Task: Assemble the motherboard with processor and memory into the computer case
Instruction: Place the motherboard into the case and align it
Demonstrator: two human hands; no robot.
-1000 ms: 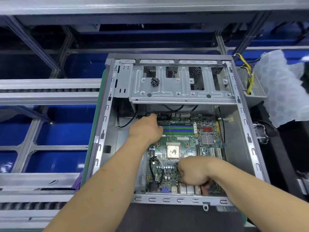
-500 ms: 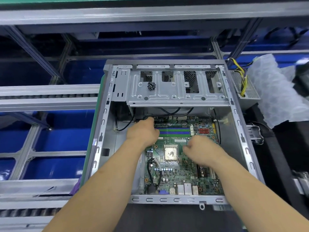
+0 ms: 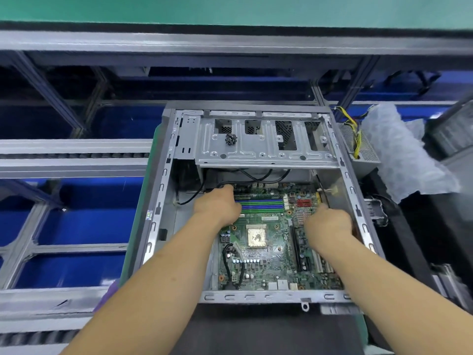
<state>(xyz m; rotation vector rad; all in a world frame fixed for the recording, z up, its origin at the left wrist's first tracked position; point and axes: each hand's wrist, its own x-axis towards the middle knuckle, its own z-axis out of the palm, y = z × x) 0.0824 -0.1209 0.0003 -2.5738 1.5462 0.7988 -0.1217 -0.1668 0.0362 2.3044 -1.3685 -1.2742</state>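
While the motherboard (image 3: pixel 266 242) lies flat inside the case (image 3: pixel 163 190), seat it evenly: the left hand (image 3: pixel 217 206) presses near its 11 o'clock corner, the right hand (image 3: pixel 329 224) at 2 o'clock. Whether either hand's fingers grip anything cannot be told. Nudge gently, keeping the black cable (image 3: pixel 194 196) clear.

Bright, even overhead light with soft shadows; wide-angle bending at the edges, where frame rails smear with motion blur.

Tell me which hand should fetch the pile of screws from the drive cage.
Left, probably. The left hand sits at the motherboard's far left corner, almost straight below the screws on the drive cage; the right hand is further right.
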